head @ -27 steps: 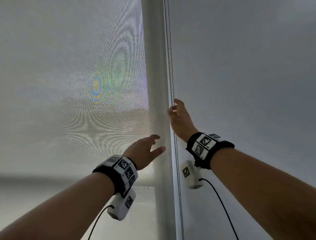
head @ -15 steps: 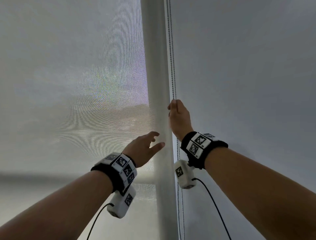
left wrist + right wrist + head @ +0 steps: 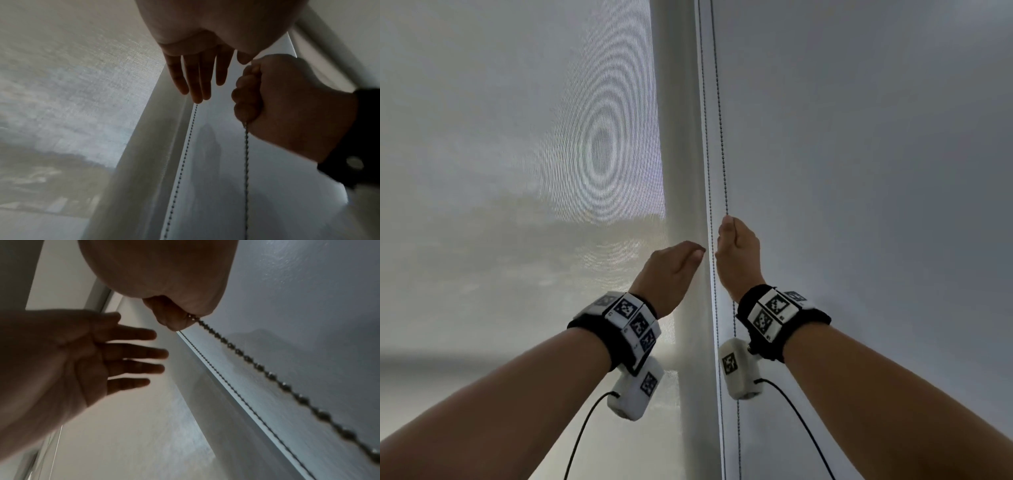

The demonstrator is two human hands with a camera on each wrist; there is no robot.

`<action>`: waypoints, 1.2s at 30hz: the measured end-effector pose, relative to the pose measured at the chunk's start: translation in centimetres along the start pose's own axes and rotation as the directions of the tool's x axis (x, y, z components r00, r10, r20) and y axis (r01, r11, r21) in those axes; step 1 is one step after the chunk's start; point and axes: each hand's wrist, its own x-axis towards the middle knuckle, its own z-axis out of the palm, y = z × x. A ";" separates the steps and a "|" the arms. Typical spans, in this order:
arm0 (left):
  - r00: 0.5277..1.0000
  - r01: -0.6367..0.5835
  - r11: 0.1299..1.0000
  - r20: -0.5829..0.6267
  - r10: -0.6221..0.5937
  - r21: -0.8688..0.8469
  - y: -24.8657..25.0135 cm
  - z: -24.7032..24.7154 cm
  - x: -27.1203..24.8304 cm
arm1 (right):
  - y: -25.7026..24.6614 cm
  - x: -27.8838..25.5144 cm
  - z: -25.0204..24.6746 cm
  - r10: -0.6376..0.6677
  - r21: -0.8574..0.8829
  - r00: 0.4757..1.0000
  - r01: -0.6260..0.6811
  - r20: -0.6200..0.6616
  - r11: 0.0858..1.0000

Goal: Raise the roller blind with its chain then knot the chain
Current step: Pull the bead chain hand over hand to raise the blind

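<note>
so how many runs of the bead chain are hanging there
2. The left strand hangs free along the blind's edge, just past the open left hand. The right strand runs down into the right hand, which grips it. The top and bottom of the chain are out of view.

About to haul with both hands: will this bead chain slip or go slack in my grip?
The bead chain is likely floppy, hanging straight only under tension. Its beads should catch against the fingers, so the right hand fist probably holds. The left hand is open, gripping nothing.
</note>
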 end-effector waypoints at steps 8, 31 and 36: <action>0.985 0.135 0.879 -0.030 -0.167 -0.457 4.7 0.9 1.8 | 3.5 -7.8 -1.1 0.116 0.010 0.992 -0.117 0.046 0.993; 0.883 0.317 0.474 0.074 -0.463 -0.821 9.3 3.9 0.0 | 1.6 -10.0 -7.0 0.231 0.097 0.935 -0.265 0.271 0.959; 0.846 0.415 0.491 0.126 -0.518 -0.766 7.1 6.1 -3.7 | -0.7 -6.9 -5.9 0.164 0.044 0.963 -0.177 0.215 0.983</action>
